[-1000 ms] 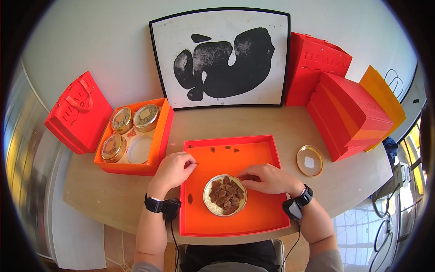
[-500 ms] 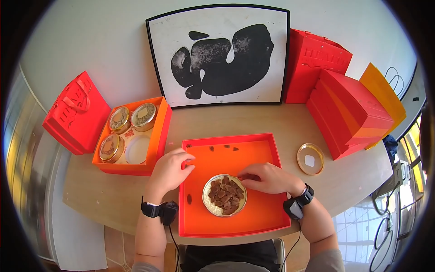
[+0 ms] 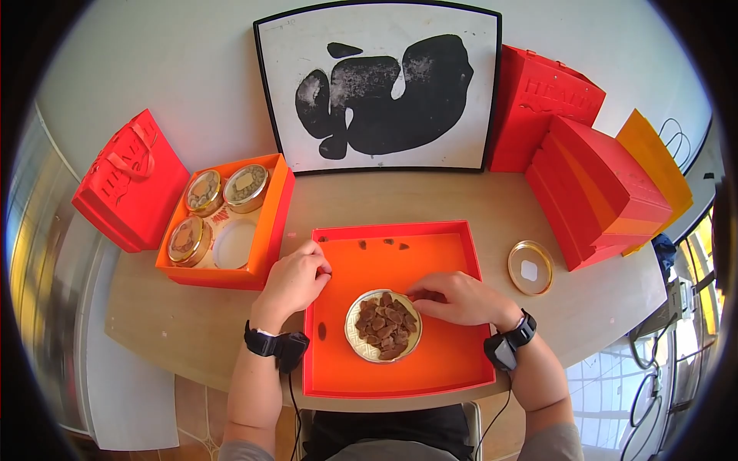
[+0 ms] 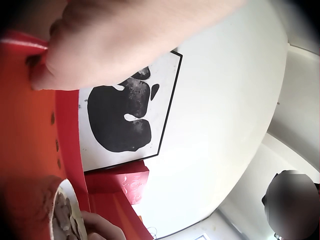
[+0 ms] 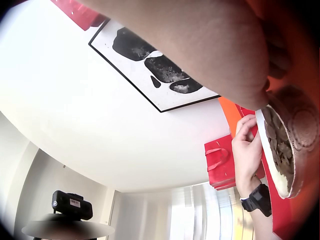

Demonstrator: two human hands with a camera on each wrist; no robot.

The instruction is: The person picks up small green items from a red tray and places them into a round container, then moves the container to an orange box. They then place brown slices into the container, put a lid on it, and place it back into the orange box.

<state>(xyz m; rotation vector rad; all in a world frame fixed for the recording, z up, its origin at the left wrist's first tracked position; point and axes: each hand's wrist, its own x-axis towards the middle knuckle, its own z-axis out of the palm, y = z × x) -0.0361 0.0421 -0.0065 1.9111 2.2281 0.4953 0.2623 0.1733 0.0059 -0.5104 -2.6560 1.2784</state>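
Observation:
A round pale dish [image 3: 352, 338] of brown slices [image 3: 384, 324] stands in the shallow red-rimmed orange tray [image 3: 446, 361]. At the dish's right edge my right hand [image 3: 460, 298] grips the rim between thumb and fingers; both also show in the left wrist view. My left hand [image 3: 296, 280] is over the tray's left rim, fingers bent and tips close together; whether a slice is between them is hidden. Several loose dark slices lie along the tray's far side, among them one slice [image 3: 362, 244], and another slice [image 3: 322, 331] lies near the left side.
An orange box [image 3: 265, 223] with three lidded jars stands back left beside a red bag [image 3: 131, 184]. A framed black-and-white picture [image 3: 377, 92] leans behind. At right are a round gold-rimmed lid [image 3: 530, 288], a red box [image 3: 600, 192] and another red bag [image 3: 550, 100].
My left thumb and fingers parted half a second ago and have come together again by the tray's left rim. My right hand stays at the dish. The head view has shifted slightly.

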